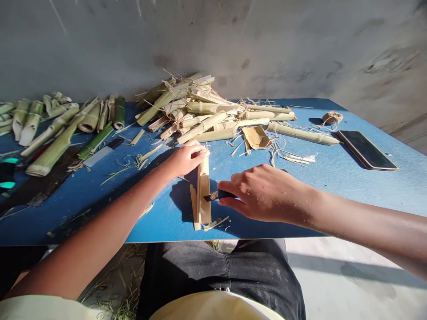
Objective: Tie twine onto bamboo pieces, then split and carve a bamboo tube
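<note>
A split piece of bamboo (205, 202) lies lengthwise on the blue table in front of me, its pale inner side up. My left hand (189, 159) is closed on its far end. In my right hand (263, 192) is a small knife (211, 196), gripped by its dark handle, which the fingers partly cover. The blade reaches left and touches the bamboo near its middle. A thin strip of bamboo (193, 206) rests along the left side of the piece, and shavings (216, 223) lie by its near end.
Behind my hands a heap of split bamboo (207, 109) stands against the grey wall (267, 49). More bamboo pieces (50, 155) and a broad dark blade (36, 189) lie at left. A phone (368, 150) and a stone (332, 118) are at right. The table's edge (160, 241) is close to my lap.
</note>
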`<action>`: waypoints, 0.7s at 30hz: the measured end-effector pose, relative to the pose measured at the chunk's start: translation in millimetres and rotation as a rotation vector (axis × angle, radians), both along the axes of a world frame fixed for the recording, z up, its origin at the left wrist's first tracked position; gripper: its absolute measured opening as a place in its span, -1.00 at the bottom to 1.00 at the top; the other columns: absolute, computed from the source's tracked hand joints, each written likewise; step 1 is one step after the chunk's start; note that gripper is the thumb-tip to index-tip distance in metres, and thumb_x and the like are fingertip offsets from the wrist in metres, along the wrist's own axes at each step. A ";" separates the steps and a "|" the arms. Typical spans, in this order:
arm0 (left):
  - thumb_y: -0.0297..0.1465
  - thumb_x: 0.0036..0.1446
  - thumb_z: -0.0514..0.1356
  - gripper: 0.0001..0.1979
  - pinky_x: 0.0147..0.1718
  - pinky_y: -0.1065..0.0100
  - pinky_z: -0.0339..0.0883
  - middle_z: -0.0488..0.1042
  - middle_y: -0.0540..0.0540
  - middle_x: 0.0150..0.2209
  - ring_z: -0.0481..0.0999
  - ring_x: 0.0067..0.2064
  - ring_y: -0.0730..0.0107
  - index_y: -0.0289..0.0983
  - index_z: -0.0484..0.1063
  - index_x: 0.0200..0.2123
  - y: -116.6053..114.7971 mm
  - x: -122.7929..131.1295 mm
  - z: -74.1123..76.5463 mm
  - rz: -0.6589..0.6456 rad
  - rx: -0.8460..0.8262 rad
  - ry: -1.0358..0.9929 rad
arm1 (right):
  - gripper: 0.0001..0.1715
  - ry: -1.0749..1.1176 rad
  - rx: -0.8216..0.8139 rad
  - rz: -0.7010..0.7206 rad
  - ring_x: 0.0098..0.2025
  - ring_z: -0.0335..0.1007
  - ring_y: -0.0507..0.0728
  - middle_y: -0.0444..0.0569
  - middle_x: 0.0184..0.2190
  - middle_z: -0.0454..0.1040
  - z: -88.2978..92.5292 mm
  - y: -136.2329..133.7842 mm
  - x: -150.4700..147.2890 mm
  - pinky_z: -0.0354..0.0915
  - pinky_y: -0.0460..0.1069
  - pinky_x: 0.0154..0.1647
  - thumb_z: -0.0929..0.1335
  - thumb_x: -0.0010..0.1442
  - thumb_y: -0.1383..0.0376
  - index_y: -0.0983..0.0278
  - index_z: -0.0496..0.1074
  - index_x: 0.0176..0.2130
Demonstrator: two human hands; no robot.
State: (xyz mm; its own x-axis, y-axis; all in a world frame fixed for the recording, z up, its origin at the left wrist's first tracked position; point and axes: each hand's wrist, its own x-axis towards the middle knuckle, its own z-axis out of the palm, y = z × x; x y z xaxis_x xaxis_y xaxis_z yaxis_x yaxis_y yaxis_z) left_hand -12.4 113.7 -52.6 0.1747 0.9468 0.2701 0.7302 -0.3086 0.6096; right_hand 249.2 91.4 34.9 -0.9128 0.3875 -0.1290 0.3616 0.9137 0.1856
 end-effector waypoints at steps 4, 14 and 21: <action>-0.20 0.39 0.07 -0.66 0.14 0.19 0.40 0.58 -0.14 -0.06 0.56 0.09 0.15 -0.21 0.61 -0.11 -0.3 -0.4 0.7 0.018 -0.013 0.013 | -0.63 0.025 0.015 0.021 -0.51 0.36 0.08 -0.03 -0.34 0.63 -4.9 -3.9 1.8 -0.28 0.04 -0.47 0.28 0.50 0.03 0.14 0.56 0.03; -0.19 0.41 0.05 -0.63 0.23 0.17 0.35 0.56 -0.16 0.01 0.56 0.11 0.16 -0.24 0.61 -0.06 4.2 -5.0 -2.9 -0.010 -0.075 -0.051 | -0.55 0.061 0.058 -0.025 -0.44 0.46 0.10 0.02 -0.27 0.63 -19.1 11.1 -3.1 -0.23 0.05 -0.47 0.23 0.52 0.00 0.15 0.53 0.11; -0.16 0.38 0.06 -0.60 0.24 0.11 0.36 0.55 -0.19 -0.04 0.57 0.10 0.11 -0.25 0.63 -0.08 6.5 -7.8 -4.4 -0.029 -0.072 -0.083 | -0.53 0.088 0.091 -0.050 -0.35 0.52 0.16 0.03 -0.19 0.65 -20.3 28.6 -8.5 -0.18 0.02 -0.45 0.21 0.53 0.00 0.15 0.51 0.14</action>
